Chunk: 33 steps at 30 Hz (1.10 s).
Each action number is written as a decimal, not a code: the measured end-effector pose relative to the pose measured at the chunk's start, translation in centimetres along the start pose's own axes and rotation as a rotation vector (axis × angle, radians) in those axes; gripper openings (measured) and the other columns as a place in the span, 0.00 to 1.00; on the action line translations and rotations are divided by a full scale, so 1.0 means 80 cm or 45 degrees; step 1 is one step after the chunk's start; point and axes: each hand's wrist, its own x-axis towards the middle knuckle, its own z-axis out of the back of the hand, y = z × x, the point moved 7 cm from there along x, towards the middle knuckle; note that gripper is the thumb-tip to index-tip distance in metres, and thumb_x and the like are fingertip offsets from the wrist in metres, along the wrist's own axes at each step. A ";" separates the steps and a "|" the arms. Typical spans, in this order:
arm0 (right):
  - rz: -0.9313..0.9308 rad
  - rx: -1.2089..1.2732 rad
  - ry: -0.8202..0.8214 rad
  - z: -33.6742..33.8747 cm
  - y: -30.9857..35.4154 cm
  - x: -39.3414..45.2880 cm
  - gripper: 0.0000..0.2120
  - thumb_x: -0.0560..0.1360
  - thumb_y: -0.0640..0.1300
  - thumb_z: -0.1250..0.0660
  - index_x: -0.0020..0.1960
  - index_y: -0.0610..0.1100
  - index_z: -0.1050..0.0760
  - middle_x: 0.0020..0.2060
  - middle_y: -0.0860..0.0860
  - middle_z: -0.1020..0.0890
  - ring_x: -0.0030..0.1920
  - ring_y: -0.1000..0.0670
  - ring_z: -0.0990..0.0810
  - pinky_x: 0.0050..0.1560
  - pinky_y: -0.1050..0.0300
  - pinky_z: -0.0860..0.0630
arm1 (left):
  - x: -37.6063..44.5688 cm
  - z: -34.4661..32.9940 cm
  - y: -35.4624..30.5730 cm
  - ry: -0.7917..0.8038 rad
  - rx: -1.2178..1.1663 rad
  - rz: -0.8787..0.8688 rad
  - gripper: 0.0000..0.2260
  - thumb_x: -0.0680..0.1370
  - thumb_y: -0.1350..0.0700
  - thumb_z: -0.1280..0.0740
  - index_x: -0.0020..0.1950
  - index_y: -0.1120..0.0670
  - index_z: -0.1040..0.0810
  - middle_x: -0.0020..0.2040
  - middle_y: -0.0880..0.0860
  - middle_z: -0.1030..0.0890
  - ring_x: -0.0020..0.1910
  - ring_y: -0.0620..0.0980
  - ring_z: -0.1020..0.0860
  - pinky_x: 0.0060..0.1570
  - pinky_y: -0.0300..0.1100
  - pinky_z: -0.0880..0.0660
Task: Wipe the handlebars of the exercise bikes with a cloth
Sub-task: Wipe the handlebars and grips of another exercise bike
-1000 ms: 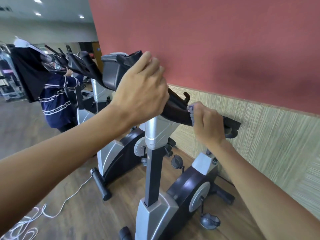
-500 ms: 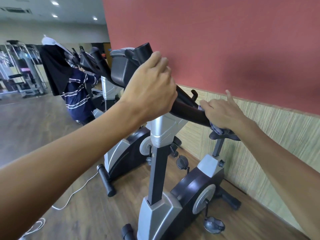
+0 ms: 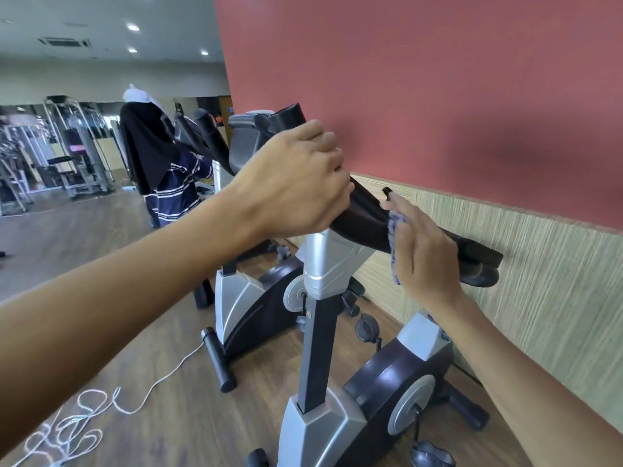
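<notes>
A silver and black exercise bike (image 3: 323, 332) stands in front of me by the wall. Its black handlebar (image 3: 365, 217) runs from the console down to the right. My left hand (image 3: 296, 183) grips the upper part of the handlebar, fingers curled over it. My right hand (image 3: 421, 251) lies with straight fingers on the handlebar's near side and presses a purple cloth (image 3: 392, 234) against it. Only an edge of the cloth shows under the palm. The handlebar's right end (image 3: 478, 261) sticks out past my right hand.
A second exercise bike (image 3: 249, 298) stands just behind the first. A person in a striped top (image 3: 172, 190) stands further back on the left. A white cable (image 3: 101, 406) lies coiled on the wooden floor. The red and woven wall (image 3: 505, 281) is close on the right.
My right hand has slid back along the handlebar from its right end toward the middle, fingers now flat over the cloth. My left hand stays on the upper handlebar.
</notes>
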 end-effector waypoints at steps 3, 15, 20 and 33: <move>-0.048 -0.062 -0.156 0.002 0.001 -0.006 0.24 0.85 0.48 0.52 0.69 0.34 0.27 0.53 0.44 0.17 0.53 0.46 0.19 0.50 0.61 0.25 | 0.003 0.011 0.038 0.033 0.100 0.044 0.22 0.85 0.51 0.49 0.40 0.57 0.22 0.40 0.57 0.21 0.42 0.60 0.26 0.63 0.53 0.30; -0.002 -0.230 -0.271 0.003 0.010 -0.005 0.20 0.83 0.43 0.49 0.56 0.36 0.20 0.39 0.45 0.16 0.40 0.42 0.17 0.53 0.49 0.19 | 0.000 0.012 0.042 0.005 0.167 0.018 0.20 0.86 0.53 0.50 0.40 0.59 0.26 0.39 0.58 0.23 0.43 0.61 0.26 0.58 0.55 0.28; 0.040 -0.669 -0.115 0.027 -0.047 -0.006 0.22 0.82 0.38 0.51 0.34 0.43 0.27 0.23 0.52 0.27 0.25 0.47 0.28 0.77 0.40 0.39 | -0.002 0.011 0.035 -0.005 0.157 0.025 0.19 0.84 0.55 0.48 0.37 0.58 0.28 0.36 0.58 0.22 0.40 0.60 0.28 0.60 0.55 0.29; 0.058 -0.117 -0.444 -0.018 0.050 0.009 0.26 0.86 0.49 0.54 0.55 0.39 0.19 0.43 0.50 0.16 0.40 0.49 0.19 0.40 0.59 0.30 | 0.021 -0.008 -0.019 0.331 0.268 -0.080 0.17 0.78 0.56 0.47 0.28 0.53 0.36 0.26 0.52 0.38 0.29 0.53 0.31 0.42 0.48 0.38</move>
